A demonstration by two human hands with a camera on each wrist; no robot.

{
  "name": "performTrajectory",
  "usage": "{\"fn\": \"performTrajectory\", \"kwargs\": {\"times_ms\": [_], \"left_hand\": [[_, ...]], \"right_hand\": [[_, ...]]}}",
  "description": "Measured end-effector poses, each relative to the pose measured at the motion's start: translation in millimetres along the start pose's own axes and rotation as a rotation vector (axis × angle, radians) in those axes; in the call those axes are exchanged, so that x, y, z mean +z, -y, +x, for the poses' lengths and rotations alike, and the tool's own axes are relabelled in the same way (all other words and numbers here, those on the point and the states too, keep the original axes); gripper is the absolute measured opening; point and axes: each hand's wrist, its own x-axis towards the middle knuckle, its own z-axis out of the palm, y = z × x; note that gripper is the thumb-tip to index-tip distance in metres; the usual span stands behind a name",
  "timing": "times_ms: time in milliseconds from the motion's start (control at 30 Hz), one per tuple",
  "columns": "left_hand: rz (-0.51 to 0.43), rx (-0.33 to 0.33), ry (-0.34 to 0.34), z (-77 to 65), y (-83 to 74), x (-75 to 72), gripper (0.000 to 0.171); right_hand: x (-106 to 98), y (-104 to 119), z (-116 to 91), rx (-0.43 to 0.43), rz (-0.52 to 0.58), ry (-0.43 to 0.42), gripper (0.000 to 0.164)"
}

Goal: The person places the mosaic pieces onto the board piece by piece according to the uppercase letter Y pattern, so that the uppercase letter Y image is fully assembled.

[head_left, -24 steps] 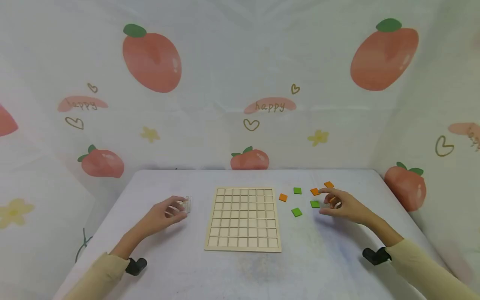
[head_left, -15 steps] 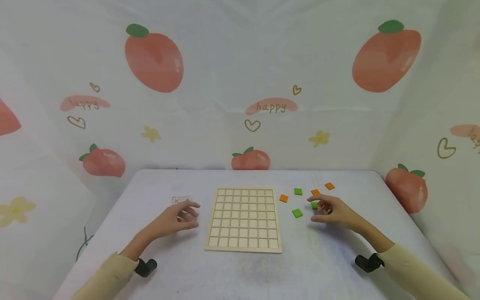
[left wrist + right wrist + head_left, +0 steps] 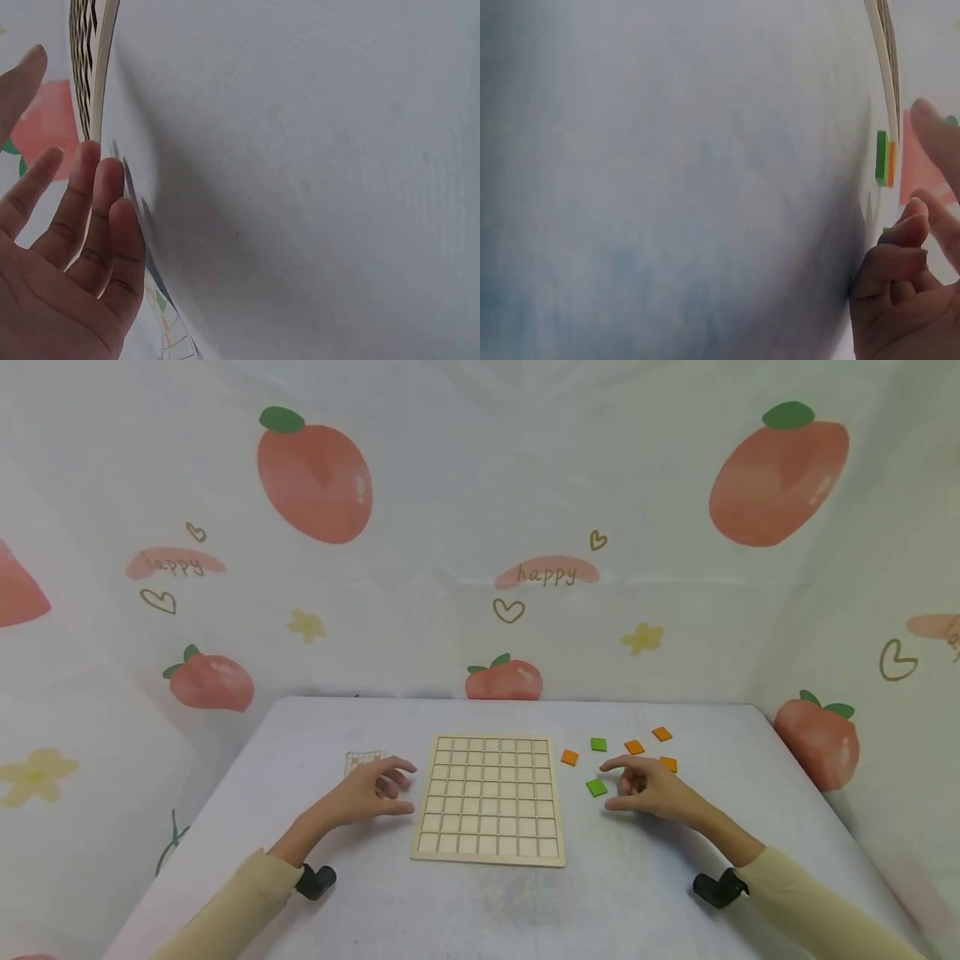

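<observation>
Flanking the pale gridded board (image 3: 486, 802), 2 bare hands stand over the white table (image 3: 487, 914).

Left hand (image 3: 362, 793): fingers loosely bent and well spread from the thumb; we see nothing in its grasp. It is just beside the board's left edge, with its back partly covering a card printed with a grid (image 3: 365, 758).

Right hand (image 3: 651, 789): index finger and thumb stand wide apart, the other fingers folded loosely. The gap holds nothing; we make out no object among the folded fingers, though we cannot see fully inside them.

Tiles: we count 4 orange and 3 green, all to the right of the board. The near green tile (image 3: 596, 787) lies just outside the opening of the right hand, apart from it as far as we can tell. Another green tile is mostly hidden behind that hand. The leftmost orange tile (image 3: 570, 757) lies near the board's right edge.

Step, as we judge it: approach, before any pick-up. If the near green tile is the target, we think the next move calls for lowering the right hand slightly and pinching the thin edges without skidding the tile.
</observation>
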Motion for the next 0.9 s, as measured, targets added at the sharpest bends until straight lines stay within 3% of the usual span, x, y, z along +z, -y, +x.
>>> {"fn": "performTrajectory", "kwargs": {"times_ms": [200, 433, 633, 900], "left_hand": [[0.022, -0.033, -0.004, 5.3, 2.7, 1.3, 0.059], [0.042, -0.001, 0.003, 13.7, 3.6, 2.4, 0.054], [0.056, -0.014, 0.002, 20.6, 3.0, 2.8, 0.053], [0.030, 0.013, 0.019, 29.0, 5.3, 8.9, 0.051]], "right_hand": [[4, 5, 5, 0.027, -0.006, 0.020, 0.050], [6, 4, 13, 0.063, -0.026, 0.030, 0.045], [6, 4, 15, 0.057, -0.015, 0.038, 0.043], [6, 2, 17, 0.079, -0.046, 0.031, 0.036]]}}
